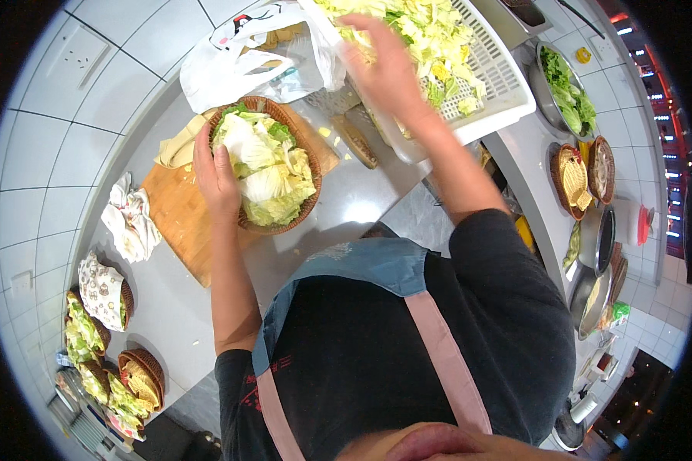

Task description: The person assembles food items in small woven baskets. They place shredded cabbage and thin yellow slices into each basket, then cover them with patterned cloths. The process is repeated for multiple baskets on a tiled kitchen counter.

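On a wooden cutting board (184, 223) stands a round brown wicker basket (313, 165), filled with pale green and white cabbage leaves (269, 165). My left hand (217, 173) grips its left rim, thumb on the inner side and fingers along the outside. Over the near-left side of a white slotted plastic crate (507, 96) reaches my right hand (384, 73), smeared by motion. Its fingertips are close to the chopped yellow-green leaves (430, 38) in the crate; whether they hold any is unclear. A cleaver (354, 142) lies between basket and crate.
A white plastic bag (231, 69) sits behind the basket. A crumpled white cloth (131, 219) lies left of the board. More leaf-filled baskets (92, 338) line the far left. On the right counter are a metal bowl of greens (565, 92), small baskets (573, 180) and pans (592, 238).
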`<control>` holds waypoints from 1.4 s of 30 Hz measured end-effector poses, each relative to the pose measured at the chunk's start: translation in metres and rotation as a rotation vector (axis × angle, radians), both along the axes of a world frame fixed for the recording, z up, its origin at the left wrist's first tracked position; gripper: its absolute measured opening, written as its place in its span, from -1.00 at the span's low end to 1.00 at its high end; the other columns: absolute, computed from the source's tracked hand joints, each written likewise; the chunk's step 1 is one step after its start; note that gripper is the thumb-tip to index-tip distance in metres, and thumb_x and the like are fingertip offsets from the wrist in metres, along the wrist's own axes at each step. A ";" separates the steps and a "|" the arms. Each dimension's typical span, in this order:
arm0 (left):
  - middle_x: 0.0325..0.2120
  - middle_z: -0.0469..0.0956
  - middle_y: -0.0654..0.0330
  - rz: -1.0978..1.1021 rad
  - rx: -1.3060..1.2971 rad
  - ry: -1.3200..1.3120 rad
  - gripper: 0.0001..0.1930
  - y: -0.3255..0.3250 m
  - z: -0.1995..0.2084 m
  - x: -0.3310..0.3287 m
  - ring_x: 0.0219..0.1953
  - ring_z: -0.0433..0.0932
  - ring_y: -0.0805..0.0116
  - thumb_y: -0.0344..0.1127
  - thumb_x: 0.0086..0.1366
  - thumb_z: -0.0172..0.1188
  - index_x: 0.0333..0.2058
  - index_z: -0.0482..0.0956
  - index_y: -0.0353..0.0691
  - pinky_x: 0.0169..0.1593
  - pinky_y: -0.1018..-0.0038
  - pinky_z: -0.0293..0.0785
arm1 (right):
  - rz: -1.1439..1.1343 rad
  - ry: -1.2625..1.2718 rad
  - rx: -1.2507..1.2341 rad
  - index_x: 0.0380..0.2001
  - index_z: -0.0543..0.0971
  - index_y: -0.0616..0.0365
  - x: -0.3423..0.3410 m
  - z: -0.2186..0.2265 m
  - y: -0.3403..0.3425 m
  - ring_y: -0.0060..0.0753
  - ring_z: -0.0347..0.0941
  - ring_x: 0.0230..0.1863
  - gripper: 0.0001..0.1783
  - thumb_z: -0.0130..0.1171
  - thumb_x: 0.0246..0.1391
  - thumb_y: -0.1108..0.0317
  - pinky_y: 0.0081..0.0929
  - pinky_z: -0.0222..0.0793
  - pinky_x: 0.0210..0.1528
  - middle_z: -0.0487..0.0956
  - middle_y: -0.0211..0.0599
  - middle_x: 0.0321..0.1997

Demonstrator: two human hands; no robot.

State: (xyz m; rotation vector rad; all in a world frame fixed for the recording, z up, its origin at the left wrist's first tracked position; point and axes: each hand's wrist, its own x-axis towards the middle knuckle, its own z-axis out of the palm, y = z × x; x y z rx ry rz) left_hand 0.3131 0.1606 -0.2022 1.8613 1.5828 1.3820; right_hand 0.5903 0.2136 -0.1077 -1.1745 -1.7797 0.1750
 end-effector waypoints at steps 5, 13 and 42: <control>0.14 0.29 -0.09 -0.011 -0.036 -0.343 -0.46 0.000 0.004 0.004 0.21 0.23 0.11 -0.11 0.40 -0.23 0.21 0.16 -0.39 0.26 0.28 0.08 | -0.430 -0.502 -0.702 0.14 0.37 0.04 0.203 -0.062 0.064 -0.05 0.37 0.13 -0.49 -0.01 0.09 0.25 -0.28 0.34 0.11 0.45 -0.07 0.13; 0.15 0.30 -0.07 0.119 -0.100 -0.535 -0.42 -0.017 0.007 -0.035 0.23 0.21 0.21 -0.01 0.44 -0.37 0.24 0.11 -0.33 0.27 0.32 0.03 | -0.134 -0.455 -1.492 0.37 -0.13 -0.23 0.182 -0.080 0.056 0.01 0.15 0.29 0.06 0.29 -0.11 0.24 -0.02 0.44 0.04 0.15 -0.04 0.35; 0.29 -0.04 -0.14 -0.094 -0.019 0.382 0.18 -0.065 0.015 0.017 0.34 -0.12 -0.17 0.13 -0.19 0.44 0.27 -0.06 -0.34 0.35 0.06 -0.13 | 0.517 -0.223 -0.394 -0.01 0.43 0.09 -0.094 -0.017 -0.075 0.03 0.41 0.00 -0.53 0.17 -0.09 0.46 -0.23 0.36 0.05 0.34 -0.02 0.09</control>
